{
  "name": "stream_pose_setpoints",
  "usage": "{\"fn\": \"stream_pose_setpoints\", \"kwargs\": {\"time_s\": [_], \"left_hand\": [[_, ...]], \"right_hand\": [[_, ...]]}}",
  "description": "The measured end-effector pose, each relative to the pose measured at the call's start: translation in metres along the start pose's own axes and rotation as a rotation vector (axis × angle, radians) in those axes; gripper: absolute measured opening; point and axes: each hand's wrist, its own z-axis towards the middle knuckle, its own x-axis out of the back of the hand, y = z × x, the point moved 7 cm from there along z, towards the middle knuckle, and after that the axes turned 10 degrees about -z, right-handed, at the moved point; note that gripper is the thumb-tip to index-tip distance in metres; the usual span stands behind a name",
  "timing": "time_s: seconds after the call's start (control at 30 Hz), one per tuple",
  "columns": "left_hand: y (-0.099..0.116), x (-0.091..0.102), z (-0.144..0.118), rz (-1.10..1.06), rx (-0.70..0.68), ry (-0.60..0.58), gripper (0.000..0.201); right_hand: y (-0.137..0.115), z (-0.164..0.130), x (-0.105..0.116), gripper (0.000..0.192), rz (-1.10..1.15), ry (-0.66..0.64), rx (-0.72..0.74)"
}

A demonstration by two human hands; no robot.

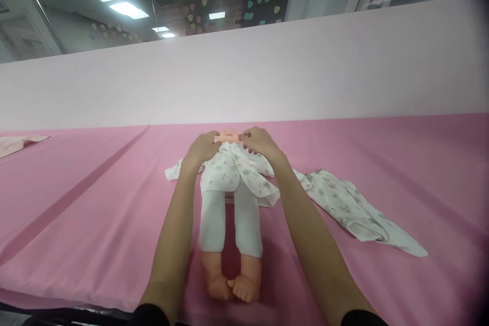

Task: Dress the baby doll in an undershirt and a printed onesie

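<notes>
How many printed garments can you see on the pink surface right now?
2. A printed top is on the doll, under both hands at its collar; a loose printed garment lies right of it. More may lie out of frame.

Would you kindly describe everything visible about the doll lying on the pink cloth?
The doll lies on its back on the pink cloth, bare plastic-looking feet toward the camera, head at the far end. It wears white leggings and a white printed top that is open at the lower front. The left hand and right hand rest on its shoulders by the neck, largely hiding its face.
</notes>
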Motion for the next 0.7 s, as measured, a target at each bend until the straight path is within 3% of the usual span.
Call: {"fn": "stream_pose_setpoints", "kwargs": {"time_s": [0.07, 0.13, 0.2, 0.3, 0.4, 0.57, 0.7], "left_hand": [[-0.001, -0.009, 0.0, 0.121, 0.049, -0.054, 0.045], [-0.003, -0.025, 0.002, 0.226, 0.086, -0.131, 0.04], [-0.004, -0.041, 0.006, 0.289, 0.093, -0.133, 0.038], [-0.002, -0.058, 0.012, 0.359, 0.066, -0.052, 0.039], [0.0, -0.066, 0.012, 0.396, 0.05, -0.039, 0.042], [-0.005, -0.059, 0.005, 0.346, 0.132, -0.223, 0.06], [-0.033, -0.038, 0.003, 0.213, 0.293, -0.339, 0.081]], "right_hand": [[0.001, -0.003, 0.001, 0.02, 0.005, -0.034, -0.005], [-0.002, -0.007, -0.008, 0.019, -0.036, -0.137, -0.006], [-0.007, -0.009, -0.021, 0.02, -0.159, -0.186, -0.005], [-0.014, -0.006, -0.035, 0.014, -0.324, -0.104, 0.001], [-0.013, 0.002, -0.048, 0.014, -0.321, -0.035, 0.007], [-0.009, 0.006, -0.043, 0.025, -0.189, 0.034, 0.007], [-0.013, -0.003, -0.02, 0.023, 0.068, -0.003, 0.092]]}}
